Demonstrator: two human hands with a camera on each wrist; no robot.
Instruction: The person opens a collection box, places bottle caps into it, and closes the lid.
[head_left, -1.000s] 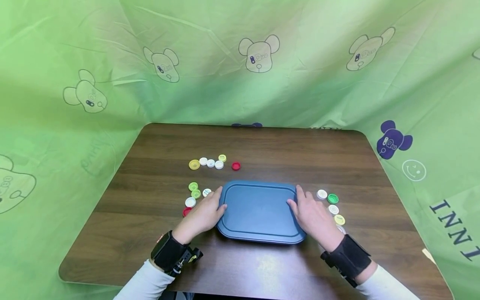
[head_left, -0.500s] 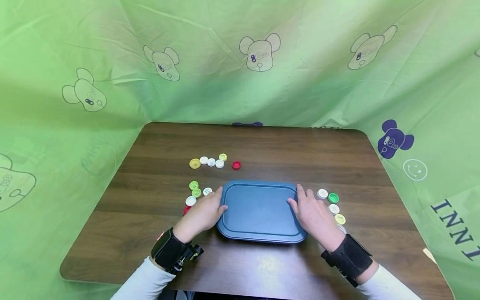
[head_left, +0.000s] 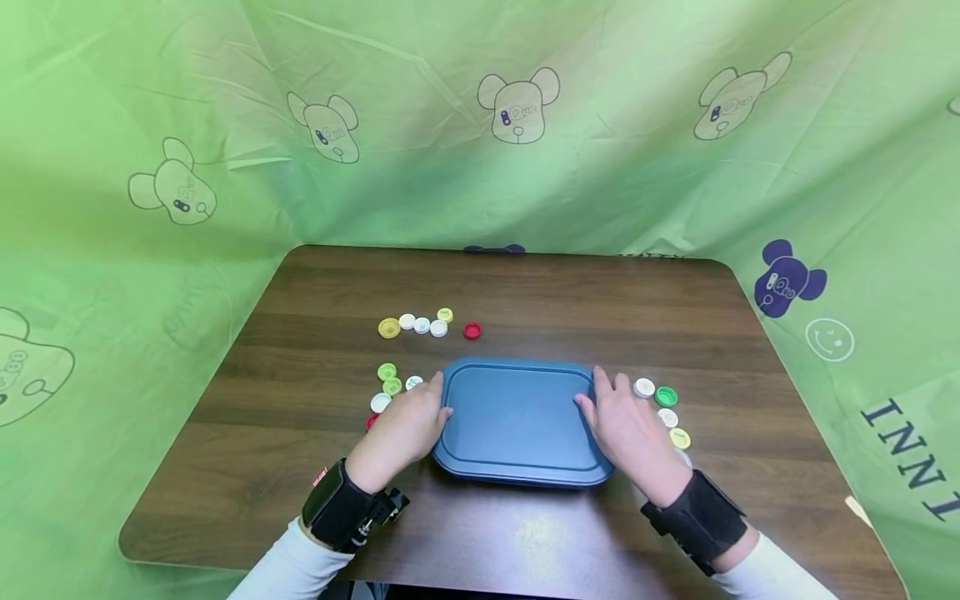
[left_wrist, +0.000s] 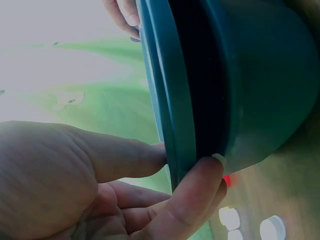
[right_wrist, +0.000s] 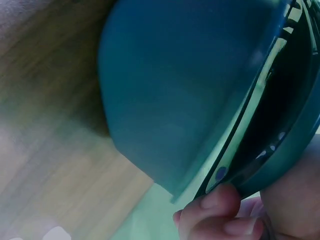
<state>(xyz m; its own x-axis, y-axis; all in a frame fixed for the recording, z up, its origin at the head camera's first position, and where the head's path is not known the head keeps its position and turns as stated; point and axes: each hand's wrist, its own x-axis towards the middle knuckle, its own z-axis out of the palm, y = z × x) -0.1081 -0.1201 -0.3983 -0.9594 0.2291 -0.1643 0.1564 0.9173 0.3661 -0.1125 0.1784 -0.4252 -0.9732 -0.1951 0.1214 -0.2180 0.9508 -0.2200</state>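
Both hands, left hand (head_left: 405,427) and right hand (head_left: 626,429), are gripping the blue lidded container (head_left: 517,421) with curled fingers at the table's (head_left: 525,292) middle, while bottle caps (head_left: 423,325) are lying loose outside it.

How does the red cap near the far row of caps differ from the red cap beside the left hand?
The far red cap lies fully in view, alone at the right end of the row; the near red cap is partly hidden by the left hand. The far one stands apart from both hands; the near one lies close against the left hand, which holds the blue lid. Both are small, round and red.
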